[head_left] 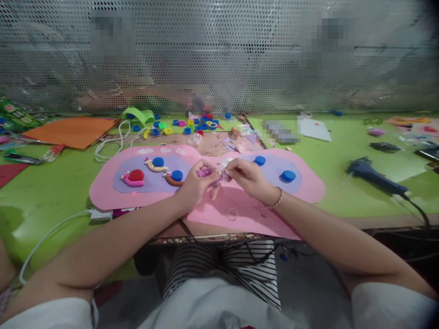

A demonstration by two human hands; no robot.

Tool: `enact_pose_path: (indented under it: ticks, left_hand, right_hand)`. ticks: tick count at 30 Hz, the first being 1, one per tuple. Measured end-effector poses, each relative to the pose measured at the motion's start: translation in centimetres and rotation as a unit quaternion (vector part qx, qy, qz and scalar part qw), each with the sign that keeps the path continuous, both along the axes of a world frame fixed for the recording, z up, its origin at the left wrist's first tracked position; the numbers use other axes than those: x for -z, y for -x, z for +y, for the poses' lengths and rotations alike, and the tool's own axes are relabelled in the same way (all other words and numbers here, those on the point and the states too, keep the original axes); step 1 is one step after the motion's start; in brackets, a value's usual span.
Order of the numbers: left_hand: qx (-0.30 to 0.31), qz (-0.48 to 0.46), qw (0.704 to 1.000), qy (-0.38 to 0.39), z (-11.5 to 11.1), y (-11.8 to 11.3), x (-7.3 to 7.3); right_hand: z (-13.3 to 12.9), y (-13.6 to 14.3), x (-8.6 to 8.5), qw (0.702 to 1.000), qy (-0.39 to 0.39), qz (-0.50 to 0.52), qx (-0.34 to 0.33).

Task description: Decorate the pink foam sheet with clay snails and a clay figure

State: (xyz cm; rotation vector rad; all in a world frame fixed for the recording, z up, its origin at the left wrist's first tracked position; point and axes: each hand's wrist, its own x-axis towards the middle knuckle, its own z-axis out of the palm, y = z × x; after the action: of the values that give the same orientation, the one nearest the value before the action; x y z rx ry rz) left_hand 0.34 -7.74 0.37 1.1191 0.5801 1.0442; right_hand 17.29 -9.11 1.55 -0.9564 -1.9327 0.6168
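Note:
My left hand (pixel 199 183) is closed round a small purple packet (pixel 203 172) above the middle of a pink paper sheet (pixel 240 214). Close beside it, the fingers of my right hand (pixel 248 178) pinch clear, crinkled plastic (pixel 224 170) that seems to belong to the packet. Left of my hands, three snail figures lie on a lavender shape: a pink one with a red cap (pixel 136 175), a cream one with a blue cap (pixel 158 162) and a brown one with a blue cap (pixel 176 175). Two blue caps (pixel 288 176) sit on the right lavender shape.
A blue glue gun (pixel 373 176) with a black cord lies at the right. Several bottle caps (pixel 202 124) and paper scraps are behind the sheet. Orange paper (pixel 72 131), a white cable (pixel 109 141) and a white adapter (pixel 100 215) are at the left.

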Motion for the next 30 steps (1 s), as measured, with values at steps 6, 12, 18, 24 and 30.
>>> enact_pose_path:
  ticks: [6,12,18,24,30]
  left_hand:
    - [-0.039,-0.006,0.999,0.038,-0.2,-0.2,-0.8]
    - [-0.043,0.000,0.999,0.030,-0.2,-0.1,-0.6]
    - [0.025,0.005,1.000,-0.012,0.0,0.1,0.5]
    - [0.012,0.016,0.999,-0.025,0.0,0.0,0.6]
    - [0.005,0.065,0.998,-0.022,-0.2,0.2,0.1]
  right_hand:
    - [0.1,0.1,0.4,0.998,0.038,0.042,-0.026]
    - [0.3,-0.3,-0.2,0.999,-0.015,-0.031,-0.009]
    - [0.6,-0.3,-0.4,0.991,-0.116,-0.072,-0.002]
    - [0.6,-0.2,-0.1,0.989,-0.140,-0.049,-0.008]
    - [0.2,-0.1,0.1,0.991,-0.134,0.010,0.027]
